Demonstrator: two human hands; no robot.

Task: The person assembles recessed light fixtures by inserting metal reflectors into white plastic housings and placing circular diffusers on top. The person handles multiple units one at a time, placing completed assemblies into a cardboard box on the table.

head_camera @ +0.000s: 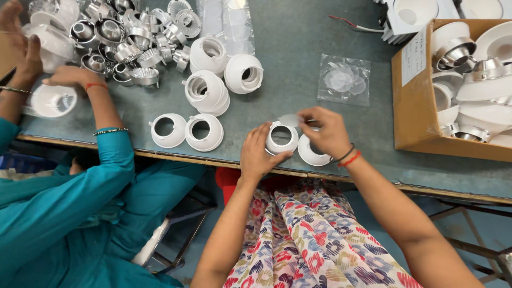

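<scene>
At the near edge of a grey bench [298, 58], a worker's left hand [260, 154] is clamped round a white ring-shaped lamp housing [281, 137], thumb on its near rim, while the right hand [326, 130] pinches a thin translucent disc [290, 119] between thumb and forefinger, just above the housing's opening. A second white housing [312, 153] sits touching the first, to its right, partly under the right hand. Left of the held housing: two more white housings [186, 131], then a heap of silver reflectors [125, 45] farther back, where a co-worker in teal [114, 144] handles parts. Right of it: a cardboard box [413, 101] w/ finished fittings. Housing looks light, stiff moulded plastic, best held by its outer rim; disc looks flimsy, smudge-prone, best taken by the edge.
</scene>
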